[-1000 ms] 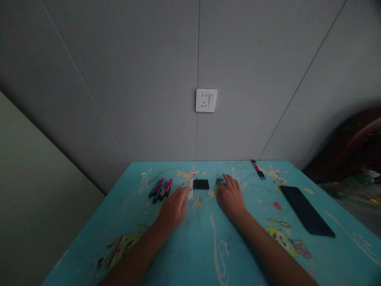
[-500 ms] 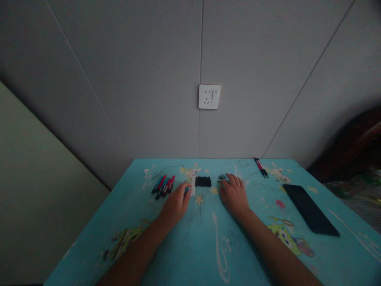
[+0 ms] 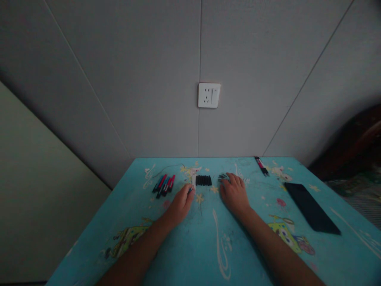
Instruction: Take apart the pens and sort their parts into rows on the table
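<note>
My left hand (image 3: 181, 205) rests on the turquoise cartoon-print table (image 3: 208, 246), its fingertips closed on the near end of a thin white stick (image 3: 193, 181). Right of the stick lies a row of small black caps (image 3: 204, 180). To its left is a bunch of red, blue and black pens (image 3: 163, 185). My right hand (image 3: 235, 194) lies flat with fingers spread, its fingertips touching a small pile of dark parts (image 3: 222, 178).
A black phone (image 3: 311, 207) lies face down at the right. A single red-and-black pen (image 3: 261, 165) sits near the far right edge. A white wall socket (image 3: 208, 95) hangs on the grey wall behind. Dark furniture stands at the right.
My left hand has slid right and forward, and its fingers have closed on the white stick. The right hand has stayed in place. The view has shifted slightly.
</note>
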`<move>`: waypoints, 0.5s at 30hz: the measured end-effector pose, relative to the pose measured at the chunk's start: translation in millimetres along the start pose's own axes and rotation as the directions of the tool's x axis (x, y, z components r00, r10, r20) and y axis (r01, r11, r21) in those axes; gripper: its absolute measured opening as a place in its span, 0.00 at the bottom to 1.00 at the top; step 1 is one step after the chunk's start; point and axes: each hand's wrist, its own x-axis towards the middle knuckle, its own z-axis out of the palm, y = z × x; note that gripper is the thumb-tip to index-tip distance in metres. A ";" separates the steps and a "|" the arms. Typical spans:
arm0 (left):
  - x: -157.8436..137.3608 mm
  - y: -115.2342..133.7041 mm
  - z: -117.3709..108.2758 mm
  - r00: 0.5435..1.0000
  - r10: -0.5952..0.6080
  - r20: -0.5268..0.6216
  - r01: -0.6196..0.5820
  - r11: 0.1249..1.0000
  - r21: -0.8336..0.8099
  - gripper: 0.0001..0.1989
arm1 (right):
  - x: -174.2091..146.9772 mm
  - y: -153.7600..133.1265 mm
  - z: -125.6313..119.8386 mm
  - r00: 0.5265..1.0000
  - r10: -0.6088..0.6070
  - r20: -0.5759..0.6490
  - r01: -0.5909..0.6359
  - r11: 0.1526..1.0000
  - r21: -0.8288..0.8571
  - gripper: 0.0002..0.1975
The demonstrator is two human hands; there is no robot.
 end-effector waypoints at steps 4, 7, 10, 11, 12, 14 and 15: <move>0.9 1.5 -0.1 0.999 0.024 0.046 -0.024 1.000 -0.007 0.12 | 2.8 0.8 0.9 1.000 0.007 -0.003 -0.007 1.000 -0.021 0.09; 0.6 0.3 0.5 0.996 0.078 0.044 -0.078 0.997 0.009 0.13 | 7.5 3.3 2.7 1.000 0.023 -0.008 -0.023 0.999 -0.038 0.08; -0.5 -2.7 -0.3 0.991 0.125 0.053 -0.129 0.987 0.096 0.14 | 11.3 6.6 5.7 0.999 0.032 -0.013 -0.033 0.999 -0.039 0.08; -0.9 -3.4 -1.3 0.990 0.128 0.067 -0.136 0.981 0.138 0.14 | 12.0 7.5 6.7 0.999 0.032 -0.012 -0.033 0.999 -0.036 0.08; -1.3 -3.6 -2.7 0.988 0.125 0.088 -0.140 0.973 0.183 0.14 | 12.4 8.2 7.7 0.999 0.033 -0.011 -0.033 0.999 -0.034 0.09; -1.9 -2.9 -5.8 0.984 0.111 0.142 -0.147 0.950 0.277 0.15 | 12.6 8.9 9.1 0.999 0.030 -0.010 -0.031 0.999 -0.032 0.08; -2.0 -2.0 -7.3 0.980 0.102 0.170 -0.153 0.933 0.326 0.15 | 12.6 9.0 9.6 1.000 0.028 -0.012 -0.028 0.999 -0.030 0.08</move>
